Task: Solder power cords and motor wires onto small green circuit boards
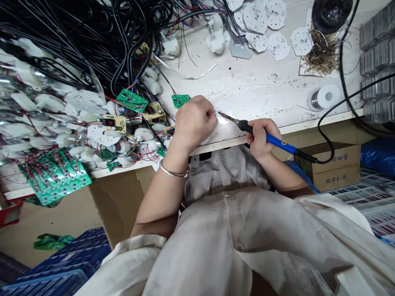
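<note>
My right hand (261, 137) is closed round the blue handle of a soldering iron (277, 142). Its tip points left and ends close to the fingertips of my left hand (196, 121). Those left fingers are pinched together just above the table; whatever they hold is hidden behind them. A pale, shiny board (224, 117) lies under the iron's tip, partly covered. Just past my left knuckles lies a small green circuit board (180, 100) with wires attached.
Black cables (92, 37) and white motor parts (37, 123) heap up at left. White octagonal boards (256, 18) lie at the back. A solder spool (325, 98) stands right, near debris (322, 55) and the iron's cord (328, 115). Green boards (55, 176) overhang the table edge.
</note>
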Demonstrator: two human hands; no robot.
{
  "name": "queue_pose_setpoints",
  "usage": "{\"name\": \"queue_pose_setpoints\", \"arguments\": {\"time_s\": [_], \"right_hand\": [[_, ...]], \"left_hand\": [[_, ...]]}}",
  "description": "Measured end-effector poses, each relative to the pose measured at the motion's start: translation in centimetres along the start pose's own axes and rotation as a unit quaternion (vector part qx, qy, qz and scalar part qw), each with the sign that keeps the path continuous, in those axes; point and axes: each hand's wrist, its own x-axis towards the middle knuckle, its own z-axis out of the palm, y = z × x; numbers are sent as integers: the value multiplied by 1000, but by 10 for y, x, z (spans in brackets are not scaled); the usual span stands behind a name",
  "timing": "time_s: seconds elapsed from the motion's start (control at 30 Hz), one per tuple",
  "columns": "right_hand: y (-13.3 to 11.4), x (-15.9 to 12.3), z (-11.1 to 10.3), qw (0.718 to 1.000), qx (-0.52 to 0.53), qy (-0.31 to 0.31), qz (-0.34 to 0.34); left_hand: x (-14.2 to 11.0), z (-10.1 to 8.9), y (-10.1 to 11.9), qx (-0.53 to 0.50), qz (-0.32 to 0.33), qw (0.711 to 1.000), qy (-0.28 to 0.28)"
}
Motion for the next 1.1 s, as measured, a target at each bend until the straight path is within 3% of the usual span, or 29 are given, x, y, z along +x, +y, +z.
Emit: {"name": "queue_pose_setpoints", "arguments": {"time_s": [0.13, 0.4, 0.63, 1.1], "right_hand": [[2, -1, 0, 999, -31, 1, -15], [4, -1, 2, 999, 8, 12, -35], [5, -2, 2, 999, 8, 1, -36], [5, 1, 5, 1000, 17, -2, -20]], "left_hand": [[0, 1, -2, 3, 11, 1000, 2], [1, -4, 0, 24, 17, 999, -16], [3, -10, 4, 25, -5, 998, -57], [4, -8, 4, 34, 4, 999, -33]]}}
